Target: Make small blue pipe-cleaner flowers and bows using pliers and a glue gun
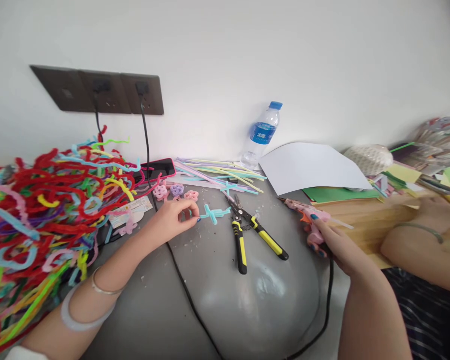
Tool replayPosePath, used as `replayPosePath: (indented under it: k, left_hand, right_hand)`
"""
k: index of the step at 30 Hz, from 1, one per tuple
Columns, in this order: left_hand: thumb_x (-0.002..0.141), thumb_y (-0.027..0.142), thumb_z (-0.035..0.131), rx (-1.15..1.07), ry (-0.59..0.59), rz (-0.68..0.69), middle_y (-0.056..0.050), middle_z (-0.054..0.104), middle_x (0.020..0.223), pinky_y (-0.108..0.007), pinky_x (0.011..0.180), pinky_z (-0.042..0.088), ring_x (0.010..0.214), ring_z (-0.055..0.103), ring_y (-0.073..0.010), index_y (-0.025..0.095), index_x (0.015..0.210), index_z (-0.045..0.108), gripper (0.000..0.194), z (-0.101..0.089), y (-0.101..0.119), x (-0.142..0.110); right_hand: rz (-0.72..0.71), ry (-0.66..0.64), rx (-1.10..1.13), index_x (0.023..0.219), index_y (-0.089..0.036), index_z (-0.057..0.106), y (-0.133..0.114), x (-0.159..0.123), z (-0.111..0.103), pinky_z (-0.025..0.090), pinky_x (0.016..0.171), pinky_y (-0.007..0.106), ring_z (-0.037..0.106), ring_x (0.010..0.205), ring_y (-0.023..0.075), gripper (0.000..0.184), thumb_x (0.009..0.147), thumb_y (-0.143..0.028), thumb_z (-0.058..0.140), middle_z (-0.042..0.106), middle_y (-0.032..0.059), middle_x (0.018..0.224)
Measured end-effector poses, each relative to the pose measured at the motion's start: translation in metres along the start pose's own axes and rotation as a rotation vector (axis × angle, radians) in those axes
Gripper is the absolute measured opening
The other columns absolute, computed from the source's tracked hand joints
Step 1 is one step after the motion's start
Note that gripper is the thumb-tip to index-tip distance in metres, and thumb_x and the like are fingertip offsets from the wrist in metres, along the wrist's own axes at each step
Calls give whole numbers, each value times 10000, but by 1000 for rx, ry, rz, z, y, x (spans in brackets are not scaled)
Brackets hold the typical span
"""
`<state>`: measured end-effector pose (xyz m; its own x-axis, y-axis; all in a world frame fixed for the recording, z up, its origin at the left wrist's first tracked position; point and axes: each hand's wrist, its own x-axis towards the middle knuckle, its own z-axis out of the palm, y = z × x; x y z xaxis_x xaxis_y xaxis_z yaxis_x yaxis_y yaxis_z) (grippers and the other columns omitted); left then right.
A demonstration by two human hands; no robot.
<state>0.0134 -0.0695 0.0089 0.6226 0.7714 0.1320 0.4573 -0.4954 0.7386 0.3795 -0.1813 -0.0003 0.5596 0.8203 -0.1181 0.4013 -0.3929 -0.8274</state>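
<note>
Between the thumb and fingers of my left hand is one end of a light-blue pipe cleaner shape, a cross with a stem reaching right. My right hand is wrapped round a pink hot glue gun, its nozzle pointing left and a clear glue stick showing at its rear. Yellow-and-black pliers lie with handles spread between my hands. Another light-blue twisted piece lies just beyond their jaws. Behind my left hand sit small pipe cleaner flowers, one purple and others pink.
A tangled heap of coloured pipe cleaners covers the left side. Straight pipe cleaners, a phone, a water bottle and white paper line the wall. A black cable crosses the grey table. Another person's arm rests at right.
</note>
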Motion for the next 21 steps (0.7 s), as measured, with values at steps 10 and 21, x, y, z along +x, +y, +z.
replayPosePath:
  k: [10,21]
  left_hand:
    - [789,164,525,147,-136,22,24,621,744,-232,624,385,657,552,-134,202,781,573,62,-1,0,-2]
    - [786,145,535,115,-234,4,17,595,699,-241,581,347,635,538,-145,208,747,575,83,7,-2,-5]
  right_hand:
    - [-45,245,-289,785,-223,576,2,-63,7,375,525,331,547,552,228,278,802,-498,545,625,74,675]
    - [-239,-147,-294,757,-265,364,-32,-109,116,285,464,243,428,432,147,240,789,-354,584,468,-71,534]
